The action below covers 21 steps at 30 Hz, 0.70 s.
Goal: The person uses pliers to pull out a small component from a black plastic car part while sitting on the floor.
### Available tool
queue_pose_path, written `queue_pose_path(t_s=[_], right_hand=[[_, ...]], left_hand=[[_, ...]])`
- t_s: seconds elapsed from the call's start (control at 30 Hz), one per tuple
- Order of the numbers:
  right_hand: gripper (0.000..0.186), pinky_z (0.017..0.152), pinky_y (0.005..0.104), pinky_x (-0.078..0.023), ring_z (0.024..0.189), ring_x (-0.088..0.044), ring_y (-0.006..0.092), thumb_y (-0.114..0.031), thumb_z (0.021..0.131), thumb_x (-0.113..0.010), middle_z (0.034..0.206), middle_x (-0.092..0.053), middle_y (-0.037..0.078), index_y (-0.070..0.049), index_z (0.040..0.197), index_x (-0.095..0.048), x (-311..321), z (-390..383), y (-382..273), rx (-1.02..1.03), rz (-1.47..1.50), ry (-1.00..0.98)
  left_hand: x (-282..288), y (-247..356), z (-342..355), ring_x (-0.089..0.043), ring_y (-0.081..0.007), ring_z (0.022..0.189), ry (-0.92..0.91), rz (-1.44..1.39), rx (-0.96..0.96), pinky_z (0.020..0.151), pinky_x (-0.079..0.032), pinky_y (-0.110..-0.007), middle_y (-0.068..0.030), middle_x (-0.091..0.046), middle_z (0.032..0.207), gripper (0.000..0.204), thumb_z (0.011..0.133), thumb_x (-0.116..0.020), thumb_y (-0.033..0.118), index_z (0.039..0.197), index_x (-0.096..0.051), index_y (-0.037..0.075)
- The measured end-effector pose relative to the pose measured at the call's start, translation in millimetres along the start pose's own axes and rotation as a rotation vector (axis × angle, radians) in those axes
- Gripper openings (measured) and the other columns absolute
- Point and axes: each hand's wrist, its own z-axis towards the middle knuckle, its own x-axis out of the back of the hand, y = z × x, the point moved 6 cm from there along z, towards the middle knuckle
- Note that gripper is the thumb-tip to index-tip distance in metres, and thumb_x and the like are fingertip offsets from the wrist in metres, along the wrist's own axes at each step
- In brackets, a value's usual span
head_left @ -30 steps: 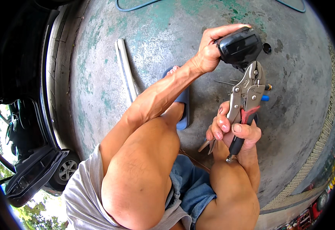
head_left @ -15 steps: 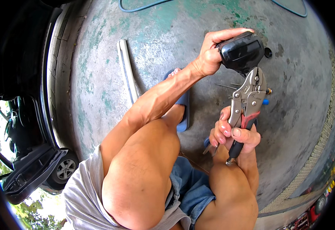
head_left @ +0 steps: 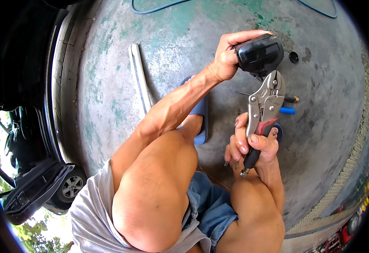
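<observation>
My left hand (head_left: 225, 61) grips a glossy black plastic housing (head_left: 260, 52) by its left side, thumb below and fingers along the top. Lower down, my right hand (head_left: 262, 145) is wrapped round the handles of metal locking pliers (head_left: 269, 101) with a black and red grip. Their jaws point up, close beneath the housing; whether they touch it I cannot tell. Thin metal tips (head_left: 236, 164) poke out under my right fingers, and what they belong to is hidden.
Beyond the pliers, a blue handle (head_left: 287, 110) and a black-and-orange handle (head_left: 292, 99) lie on the concrete floor (head_left: 171, 63). A small round black cap (head_left: 293, 57) rests right of the housing. A long pale strip (head_left: 139, 78) lies left of my forearm. A blue hose (head_left: 163, 7) curves at the far edge.
Both hands have shifted slightly left with the housing and the pliers. The pliers also tilt a little more, and more of the blue handle on the floor shows.
</observation>
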Motion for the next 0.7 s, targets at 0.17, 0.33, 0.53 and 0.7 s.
queue_pose_path(t_s=[0.17, 0.33, 0.53, 0.7], right_hand=[[0.044, 0.075, 0.0565, -0.059, 0.070, -0.067, 0.0297, -0.031, 0.094, -0.068, 0.073, -0.058, 0.011, 0.000, 0.120, -0.050, -1.0, -4.6, 9.1, -0.036, -0.019, -0.039], [0.047, 0.073, 0.0539, -0.059, 0.071, -0.067, 0.0303, -0.040, 0.093, -0.071, 0.075, -0.060, 0.011, -0.002, 0.113, -0.052, 3.3, -17.3, 6.8, -0.085, -0.113, 0.108], [0.039, 0.056, 0.0446, -0.053, 0.059, -0.061, 0.0266, -0.018, 0.076, -0.087, 0.068, -0.055, 0.009, -0.005, 0.095, -0.055, -15.8, -16.7, 8.7, -0.149, -0.082, 0.254], [0.032, 0.062, 0.0420, -0.056, 0.065, -0.065, 0.0252, -0.014, 0.082, -0.082, 0.075, -0.061, 0.013, 0.000, 0.095, -0.057, -15.1, -17.8, 4.9, -0.165, -0.129, 0.218]], left_hand=[[8.9, 7.1, -1.0, -0.064, -0.0255, 0.119, 0.011, 0.031, -0.076, 0.104, -0.051, -0.038, -0.0183, -0.063, 0.134, 0.051, 0.091, -0.055, 0.019, 0.134, -0.058, -0.007], [16.9, 5.1, -8.9, -0.065, -0.0237, 0.116, 0.089, -0.023, -0.040, 0.103, -0.052, -0.036, -0.0170, -0.066, 0.129, 0.058, 0.086, -0.060, 0.023, 0.135, -0.057, -0.007], [25.5, 10.1, -25.6, -0.067, -0.0217, 0.111, 0.155, 0.036, 0.016, 0.101, -0.052, -0.035, -0.0145, -0.068, 0.122, 0.069, 0.075, -0.061, 0.034, 0.132, -0.059, -0.006], [24.7, 7.3, -25.6, -0.066, -0.0211, 0.112, 0.169, 0.011, 0.068, 0.101, -0.052, -0.034, -0.0139, -0.067, 0.124, 0.075, 0.073, -0.060, 0.036, 0.134, -0.056, -0.006]])
